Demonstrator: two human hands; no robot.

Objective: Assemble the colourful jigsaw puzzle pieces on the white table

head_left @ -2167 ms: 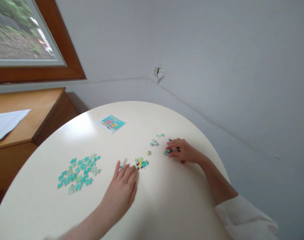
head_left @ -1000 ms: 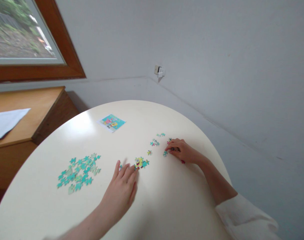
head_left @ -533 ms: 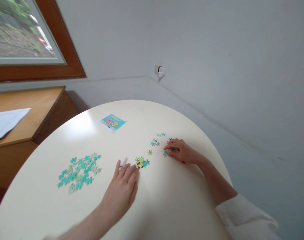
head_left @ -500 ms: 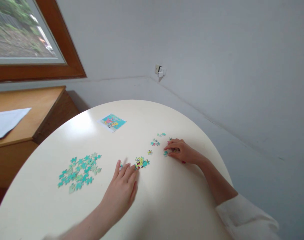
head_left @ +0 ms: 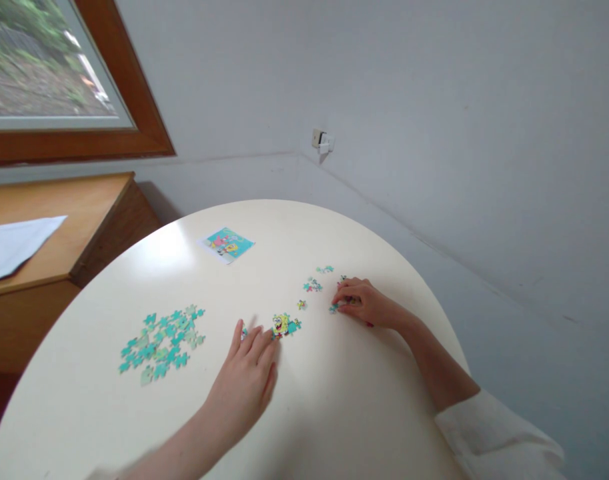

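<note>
My left hand (head_left: 247, 373) lies palm down on the table with its fingers stretched out and apart. Its fingertips touch the left edge of a joined puzzle section (head_left: 283, 325) showing a yellow cartoon face. Another puzzle piece (head_left: 243, 331) peeks out between its fingers. Farther right, my right hand (head_left: 367, 303) curls over a small group of pieces, partly hiding them. Thumb and index finger close in on a teal puzzle piece (head_left: 333, 309), which still rests on the table. A small yellow piece (head_left: 302, 305) sits between the two hands.
Loose teal and pale green pieces (head_left: 164, 343) form a cluster at the left. A picture card (head_left: 229, 245) lies toward the back of the round white table (head_left: 284, 220). More pieces (head_left: 313, 285) are beyond the hands. A wooden cabinet (head_left: 99, 220) stands at the left.
The right hand's index finger has drawn slightly closer to the thumb at the teal piece. My left hand keeps its place, and the view has shifted a little.
</note>
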